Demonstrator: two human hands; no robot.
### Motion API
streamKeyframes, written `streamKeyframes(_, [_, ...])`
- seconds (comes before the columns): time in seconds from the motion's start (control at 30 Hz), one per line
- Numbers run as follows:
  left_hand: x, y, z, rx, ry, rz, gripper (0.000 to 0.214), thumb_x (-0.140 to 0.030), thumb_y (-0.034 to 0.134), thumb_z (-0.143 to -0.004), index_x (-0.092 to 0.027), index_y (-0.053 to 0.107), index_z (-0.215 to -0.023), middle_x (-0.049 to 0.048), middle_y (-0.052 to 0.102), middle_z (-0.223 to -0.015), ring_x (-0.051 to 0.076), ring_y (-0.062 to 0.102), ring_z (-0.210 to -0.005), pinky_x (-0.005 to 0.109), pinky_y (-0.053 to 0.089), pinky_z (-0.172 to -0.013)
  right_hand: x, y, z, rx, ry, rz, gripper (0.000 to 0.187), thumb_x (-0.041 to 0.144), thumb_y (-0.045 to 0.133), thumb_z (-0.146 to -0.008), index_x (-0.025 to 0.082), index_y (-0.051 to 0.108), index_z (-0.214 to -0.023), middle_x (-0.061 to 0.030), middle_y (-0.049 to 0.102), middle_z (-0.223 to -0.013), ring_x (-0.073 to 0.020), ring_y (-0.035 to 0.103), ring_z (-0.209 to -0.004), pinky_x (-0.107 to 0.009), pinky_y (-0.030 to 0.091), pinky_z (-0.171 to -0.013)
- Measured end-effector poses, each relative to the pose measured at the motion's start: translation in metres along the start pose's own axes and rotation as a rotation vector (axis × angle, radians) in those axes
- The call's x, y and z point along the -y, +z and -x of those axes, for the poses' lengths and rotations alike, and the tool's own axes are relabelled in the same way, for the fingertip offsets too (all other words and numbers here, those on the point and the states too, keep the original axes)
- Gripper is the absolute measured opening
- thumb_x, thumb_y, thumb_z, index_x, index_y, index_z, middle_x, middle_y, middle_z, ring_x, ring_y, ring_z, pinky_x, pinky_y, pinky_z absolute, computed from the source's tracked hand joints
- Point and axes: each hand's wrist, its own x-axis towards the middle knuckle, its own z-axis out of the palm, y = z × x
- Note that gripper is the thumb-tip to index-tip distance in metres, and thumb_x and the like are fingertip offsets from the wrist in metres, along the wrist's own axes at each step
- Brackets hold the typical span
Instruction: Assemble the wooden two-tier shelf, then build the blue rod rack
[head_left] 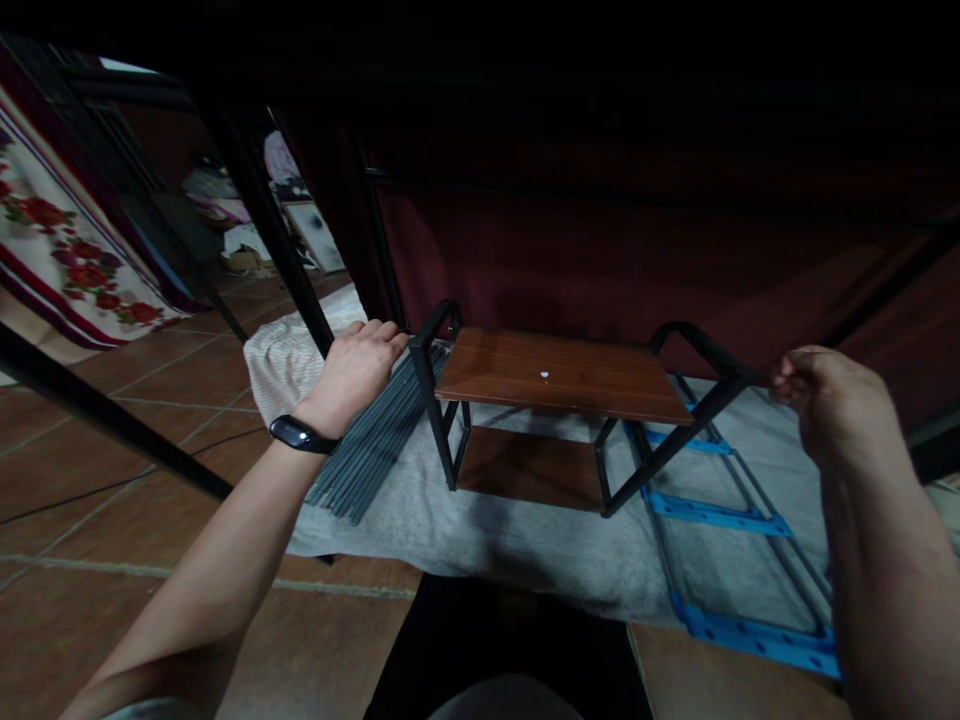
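A small rack with a brown wooden shelf (559,375) and a black metal frame (439,400) stands on a grey cloth (480,535) on the floor. My left hand (356,370), with a black band on the wrist, is closed round a black upright bar (289,260) just left of the rack. My right hand (825,395) is closed at the rack's right side, beside its black curved end (701,345); what it grips is hidden.
A bundle of grey rods (367,445) lies on the cloth under my left wrist. A grey frame with blue connectors (712,512) lies to the right. Dark red fabric (637,250) hangs behind. Brown floor tiles (112,510) spread left, with a flowered cloth (67,250) beyond.
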Motion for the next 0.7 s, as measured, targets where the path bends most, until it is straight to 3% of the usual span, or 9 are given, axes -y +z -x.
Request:
streamKeyframes(0.1, [0.003, 0.006, -0.002, 0.0, -0.007, 0.037, 0.025, -0.014, 0.045, -0.091, -0.014, 0.07, -0.095, 0.017, 0.066, -0.095, 0.032, 0.06, -0.098, 0.044, 0.041, -0.088, 0.003, 0.0, 0.001, -0.028, 0.069, -0.106, 0.012, 0.013, 0.053, -0.068, 0.02, 0.052, -0.058, 0.0007, 0.045, -0.056, -0.0096, 0.039, -0.049, -0.027, 0.025, -0.046])
streamKeyframes(0.2, [0.001, 0.007, -0.002, 0.009, -0.037, 0.006, 0.023, -0.012, 0.047, -0.089, -0.014, 0.07, -0.092, 0.0154, 0.067, -0.092, 0.031, 0.06, -0.097, 0.041, 0.042, -0.087, 0.008, 0.002, 0.001, -0.026, 0.095, -0.075, 0.014, 0.01, 0.05, -0.071, 0.019, 0.055, -0.061, -0.0008, 0.049, -0.058, -0.0097, 0.04, -0.05, -0.028, 0.026, -0.047])
streamKeyframes(0.4, [0.0, 0.0, -0.004, -0.032, -0.23, 0.149, 0.026, -0.011, 0.049, -0.084, -0.01, 0.071, -0.099, 0.0123, 0.07, -0.096, 0.024, 0.06, -0.092, 0.032, 0.042, -0.077, 0.014, 0.005, -0.004, -0.029, 0.188, -0.167, 0.018, 0.004, 0.048, -0.071, 0.016, 0.058, -0.064, -0.0009, 0.052, -0.06, -0.008, 0.047, -0.049, -0.024, 0.032, -0.048])
streamKeyframes(0.5, [0.001, 0.0, -0.012, -0.104, -0.399, 0.514, 0.028, -0.012, 0.047, -0.08, -0.013, 0.072, -0.091, 0.0061, 0.069, -0.083, 0.019, 0.06, -0.078, 0.027, 0.041, -0.071, 0.017, 0.006, -0.006, -0.004, 0.218, -0.204, 0.018, 0.005, 0.047, -0.067, 0.017, 0.058, -0.062, -0.0002, 0.053, -0.058, -0.0082, 0.047, -0.047, -0.021, 0.034, -0.046])
streamKeyframes(0.6, [0.001, -0.003, -0.024, -0.185, -0.58, 1.08, 0.02, -0.014, 0.052, -0.076, -0.015, 0.071, -0.082, 0.0021, 0.065, -0.072, 0.013, 0.056, -0.065, 0.023, 0.041, -0.062, 0.02, 0.008, -0.006, 0.037, 0.205, -0.217, 0.016, 0.006, 0.05, -0.066, 0.017, 0.062, -0.066, -0.0001, 0.057, -0.06, -0.0083, 0.05, -0.05, -0.019, 0.038, -0.047])
streamKeyframes(0.7, [0.004, -0.008, -0.035, -0.148, -0.705, 1.49, 0.014, -0.018, 0.061, -0.074, -0.013, 0.07, -0.084, 0.0033, 0.066, -0.076, 0.011, 0.058, -0.066, 0.019, 0.042, -0.059, 0.023, 0.01, -0.007, 0.082, 0.197, -0.166, 0.016, 0.005, 0.055, -0.067, 0.016, 0.066, -0.071, 0.0008, 0.06, -0.064, -0.0069, 0.051, -0.053, -0.016, 0.039, -0.049])
